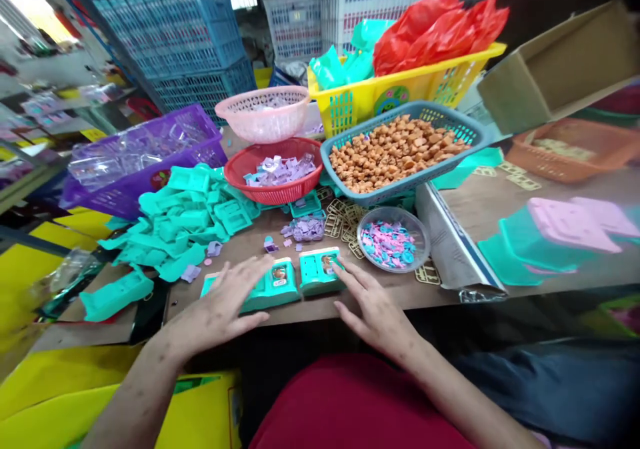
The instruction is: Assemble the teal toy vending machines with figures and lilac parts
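The left hand [227,302] lies flat with its fingers spread, palm down over the left end of a teal toy casing [273,287] at the near edge of the table [480,202], gripping nothing. The right hand [373,305] is likewise open and spread, its fingertips touching the right side of a second teal casing [318,270] that sits just beside the first. Both casings lie face up and each already shows a small brownish piece seated in its window, so these two look at least partly fitted out; whether anything more belongs in them cannot be told. Just beyond them are loose purple bits [306,228] and flat tan frames [343,217], and to the right a clear bowl [393,239] of pink and blue small parts. Left of the hands a large heap of bare teal casings [190,219] lies, by the look of it, unfilled, which suggests most of the work is left. Farther back stand a red basket [275,172] of purple pieces, a blue basket [403,149] heaped with brown figures, a purple basket [143,159] of clear plastic covers, a pink basket [263,112] and a yellow basket [400,89] holding red bags.
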Demonstrator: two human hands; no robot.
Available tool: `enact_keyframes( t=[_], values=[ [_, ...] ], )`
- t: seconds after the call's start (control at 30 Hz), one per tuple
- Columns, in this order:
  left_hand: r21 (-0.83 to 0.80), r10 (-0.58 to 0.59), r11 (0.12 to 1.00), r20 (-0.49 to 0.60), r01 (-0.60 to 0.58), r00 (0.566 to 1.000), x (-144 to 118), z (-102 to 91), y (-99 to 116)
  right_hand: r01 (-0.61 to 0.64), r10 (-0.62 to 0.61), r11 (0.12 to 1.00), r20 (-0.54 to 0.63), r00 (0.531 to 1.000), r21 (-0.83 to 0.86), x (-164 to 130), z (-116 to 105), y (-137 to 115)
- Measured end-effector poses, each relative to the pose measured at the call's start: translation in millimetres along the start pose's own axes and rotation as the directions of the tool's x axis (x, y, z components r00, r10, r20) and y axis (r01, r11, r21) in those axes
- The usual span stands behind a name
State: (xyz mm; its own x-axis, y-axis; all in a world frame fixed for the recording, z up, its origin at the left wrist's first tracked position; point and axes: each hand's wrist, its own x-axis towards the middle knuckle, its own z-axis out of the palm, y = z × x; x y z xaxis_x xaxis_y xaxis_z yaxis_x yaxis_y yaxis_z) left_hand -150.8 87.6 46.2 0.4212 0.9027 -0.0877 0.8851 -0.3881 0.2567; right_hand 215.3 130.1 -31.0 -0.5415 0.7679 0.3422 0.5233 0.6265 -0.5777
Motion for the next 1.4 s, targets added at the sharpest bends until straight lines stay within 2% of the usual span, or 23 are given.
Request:
enact_keyframes(
  t=[0.1, 0.13, 0.2, 0.27, 0.37, 0.47, 0.57, 0.67, 0.73, 0.8, 0.87, 0.9, 0.97, 1.07, 1.13, 1.23, 1.4],
  values=[
    [0.021, -0.147, 0.988, -0.16, 0.153, 0.976, -17, 1.2, -42, -0.028, 0.029, 0.999, -0.011, 1.0, 0.036, -3, 3, 6],
    [0.023, -0.19, 0.98, -0.171, 0.196, 0.967, -21, 4.3, -53, -0.036, 0.037, 0.998, -0.003, 0.999, 0.048, -3, 4, 8],
    [0.007, -0.223, 0.974, -0.113, 0.225, 0.968, -24, 12.1, -67, -0.047, 0.047, 0.996, 0.011, 0.999, 0.071, -4, 8, 11],
    [-0.03, -0.183, 0.983, -0.036, 0.182, 0.982, -21, 19.3, -70, -0.053, 0.052, 0.995, 0.01, 0.999, 0.084, -3, 11, 12],
    [-0.04, -0.134, 0.99, -0.025, 0.133, 0.991, -13, 27.2, -63, -0.064, 0.064, 0.994, 0.003, 0.998, 0.09, -1, 15, 9],
    [0.025, -0.171, 0.985, -0.055, 0.173, 0.984, -9, 34.2, -62, -0.084, 0.083, 0.991, 0.019, 0.996, 0.102, -1, 16, 1],
    [0.06, -0.203, 0.977, -0.027, 0.204, 0.979, -11, 37.7, -68, -0.113, 0.109, 0.987, 0.049, 0.993, 0.111, -4, 17, -5],
    [0.047, -0.216, 0.975, 0.023, 0.215, 0.976, -12, 28.5, -71, -0.097, 0.095, 0.988, 0.017, 0.995, 0.118, -10, 17, -5],
    [0.015, -0.186, 0.982, -0.052, 0.187, 0.981, -4, 13.4, -65, -0.062, 0.067, 0.992, -0.042, 0.997, 0.113, -13, 17, -3],
    [-0.037, -0.119, 0.993, -0.18, 0.114, 0.977, 18, -5.7, -50, -0.032, 0.044, 0.993, -0.106, 0.993, 0.115, -16, 18, -1],
    [-0.066, -0.047, 0.997, -0.225, 0.033, 0.973, 54, -22.3, -30, -0.005, 0.027, 0.992, -0.166, 0.986, 0.13, -18, 18, -1],
    [-0.056, -0.01, 0.998, -0.193, -0.001, 0.981, 77, -27.7, -19, 0.004, 0.022, 0.99, -0.185, 0.983, 0.139, -19, 18, -2],
    [0.018, -0.005, 1.0, -0.126, 0.007, 0.992, 128, -30.3, -3, 0.019, 0.011, 0.988, -0.197, 0.98, 0.152, -19, 17, -6],
    [0.1, -0.072, 0.992, -0.04, 0.076, 0.997, 198, -18.1, 5, 0.055, -0.027, 0.987, -0.184, 0.983, 0.152, -21, 12, -14],
    [0.16, -0.137, 0.979, 0.036, 0.129, 0.99, 228, -7.0, 4, 0.085, -0.055, 0.985, -0.19, 0.98, 0.151, -25, 7, -16],
    [0.241, -0.217, 0.953, 0.114, 0.185, 0.969, 249, 4.4, 1, 0.072, -0.038, 0.987, -0.222, 0.974, 0.146, -34, -2, -10],
    [0.325, -0.332, 0.909, 0.191, 0.26, 0.924, 255, 11.6, 5, -0.005, 0.048, 0.986, -0.256, 0.966, 0.166, -46, -10, 11]
  ],
)
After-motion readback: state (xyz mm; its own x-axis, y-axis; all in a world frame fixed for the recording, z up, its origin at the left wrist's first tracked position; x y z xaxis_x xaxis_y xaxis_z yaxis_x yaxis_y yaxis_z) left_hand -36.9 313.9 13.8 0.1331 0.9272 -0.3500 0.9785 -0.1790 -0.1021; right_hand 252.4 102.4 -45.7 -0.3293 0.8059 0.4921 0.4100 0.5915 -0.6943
